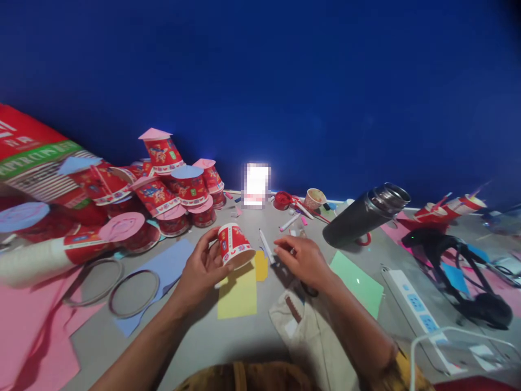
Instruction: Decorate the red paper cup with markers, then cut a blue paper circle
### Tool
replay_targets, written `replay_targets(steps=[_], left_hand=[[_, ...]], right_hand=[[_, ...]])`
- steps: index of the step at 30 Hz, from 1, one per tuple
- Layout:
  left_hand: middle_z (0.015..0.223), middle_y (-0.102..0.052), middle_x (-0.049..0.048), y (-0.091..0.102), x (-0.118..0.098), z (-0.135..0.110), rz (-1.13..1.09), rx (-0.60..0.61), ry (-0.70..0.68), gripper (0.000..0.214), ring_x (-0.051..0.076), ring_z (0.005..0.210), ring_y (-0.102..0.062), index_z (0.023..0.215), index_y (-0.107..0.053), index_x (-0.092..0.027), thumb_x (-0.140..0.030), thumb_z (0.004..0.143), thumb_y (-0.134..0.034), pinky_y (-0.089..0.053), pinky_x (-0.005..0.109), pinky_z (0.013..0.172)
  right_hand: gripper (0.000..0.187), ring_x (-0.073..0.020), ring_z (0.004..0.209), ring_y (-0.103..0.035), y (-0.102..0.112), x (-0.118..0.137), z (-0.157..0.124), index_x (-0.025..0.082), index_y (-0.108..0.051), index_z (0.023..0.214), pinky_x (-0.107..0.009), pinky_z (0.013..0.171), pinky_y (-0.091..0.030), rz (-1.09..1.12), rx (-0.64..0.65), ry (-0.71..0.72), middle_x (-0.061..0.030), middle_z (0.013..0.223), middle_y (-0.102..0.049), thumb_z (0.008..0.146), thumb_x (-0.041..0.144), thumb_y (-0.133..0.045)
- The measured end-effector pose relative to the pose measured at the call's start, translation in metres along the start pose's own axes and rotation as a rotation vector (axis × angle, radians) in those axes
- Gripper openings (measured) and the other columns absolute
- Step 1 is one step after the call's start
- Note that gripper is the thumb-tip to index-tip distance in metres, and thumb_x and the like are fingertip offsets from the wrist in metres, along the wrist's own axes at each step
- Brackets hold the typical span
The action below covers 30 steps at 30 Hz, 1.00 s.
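Note:
My left hand (205, 258) is wrapped round a red printed paper cup (236, 245), tilted with its open rim toward the lower right. Fingers bent, my right hand (303, 258) pinches at the side of a slim white marker (266, 244); whether the marker is lifted off the table is unclear. Beneath the cup lies a yellow paper sheet (240, 296), with a small orange-yellow piece (261, 266) beside it. A beige cloth pouch (291, 320) rests below my right hand, and a green sheet (360, 282) is to its right.
Stacked red cups with paper tops (157, 195) stand at the left, near two grey tape rings (134, 293). A dark flask (364, 214), a power strip (421, 312) and a black strap-like device (459, 277) occupy the right. A blue wall (260, 81) bounds the back.

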<state>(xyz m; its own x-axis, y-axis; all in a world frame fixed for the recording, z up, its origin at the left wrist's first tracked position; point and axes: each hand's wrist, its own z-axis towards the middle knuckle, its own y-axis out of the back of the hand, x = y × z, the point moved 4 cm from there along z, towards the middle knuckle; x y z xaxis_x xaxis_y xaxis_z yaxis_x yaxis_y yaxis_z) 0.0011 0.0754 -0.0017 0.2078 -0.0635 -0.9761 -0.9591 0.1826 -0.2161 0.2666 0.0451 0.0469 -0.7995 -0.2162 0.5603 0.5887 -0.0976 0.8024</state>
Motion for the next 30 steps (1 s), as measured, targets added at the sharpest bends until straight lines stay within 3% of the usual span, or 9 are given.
replay_targets(steps=[5,11,18,23,27,30], left_hand=[[0.160,-0.060,0.0161,-0.008,-0.002,-0.004,-0.008,0.037,-0.015,0.096,0.043,0.149,-0.058,0.146,-0.052,-0.029,-0.043,0.065,-0.101,-0.050,0.065,0.124],[0.163,-0.051,0.0174,-0.017,0.001,-0.013,0.203,0.104,-0.171,0.086,0.037,0.155,-0.052,0.152,-0.048,-0.025,-0.029,0.075,-0.087,-0.043,0.055,0.130],[0.167,-0.050,0.0171,-0.022,0.005,-0.014,0.088,0.110,-0.144,0.087,0.038,0.157,-0.051,0.152,-0.045,-0.028,-0.025,0.076,-0.087,-0.042,0.057,0.130],[0.170,-0.045,0.0183,-0.021,0.009,-0.011,0.221,0.147,-0.167,0.092,0.038,0.161,-0.045,0.157,-0.042,-0.028,-0.027,0.077,-0.087,-0.035,0.060,0.134],[0.176,-0.034,0.0181,-0.016,0.009,-0.011,0.321,0.125,-0.158,0.105,0.040,0.165,-0.036,0.162,-0.036,-0.034,-0.033,0.074,-0.093,-0.038,0.066,0.131],[0.172,-0.038,0.0160,-0.014,0.001,-0.012,0.424,0.115,-0.207,0.101,0.039,0.163,-0.038,0.161,-0.038,-0.034,-0.038,0.075,-0.091,-0.042,0.064,0.128]], right_hand=[[0.020,-0.0175,0.074,-0.071,-0.019,0.026,-0.019,0.024,-0.075,0.086,-0.029,0.070,-0.043,-0.043,0.016,0.121,-0.0009,0.081,-0.081,0.104,0.031,-0.070],[0.020,-0.0181,0.074,-0.069,-0.037,0.017,-0.022,0.023,-0.073,0.085,-0.030,0.069,-0.040,-0.150,-0.034,0.195,-0.0018,0.079,-0.078,0.104,0.026,-0.067],[0.016,-0.0195,0.079,-0.070,-0.053,0.006,-0.025,0.023,-0.073,0.090,-0.030,0.070,-0.041,-0.148,-0.065,0.200,-0.0029,0.083,-0.079,0.101,0.021,-0.063],[0.030,-0.0189,0.072,-0.064,-0.054,0.004,-0.026,0.023,-0.070,0.080,-0.032,0.069,-0.038,-0.225,-0.141,0.294,-0.0027,0.072,-0.072,0.105,0.020,-0.055],[0.036,-0.0190,0.069,-0.058,-0.049,0.005,-0.027,0.023,-0.069,0.077,-0.035,0.069,-0.035,-0.341,-0.183,0.376,-0.0034,0.069,-0.068,0.110,0.024,-0.054],[0.039,-0.0192,0.070,-0.057,-0.049,0.009,-0.028,0.023,-0.068,0.075,-0.036,0.070,-0.033,-0.388,-0.187,0.424,-0.0039,0.069,-0.067,0.112,0.025,-0.054]])
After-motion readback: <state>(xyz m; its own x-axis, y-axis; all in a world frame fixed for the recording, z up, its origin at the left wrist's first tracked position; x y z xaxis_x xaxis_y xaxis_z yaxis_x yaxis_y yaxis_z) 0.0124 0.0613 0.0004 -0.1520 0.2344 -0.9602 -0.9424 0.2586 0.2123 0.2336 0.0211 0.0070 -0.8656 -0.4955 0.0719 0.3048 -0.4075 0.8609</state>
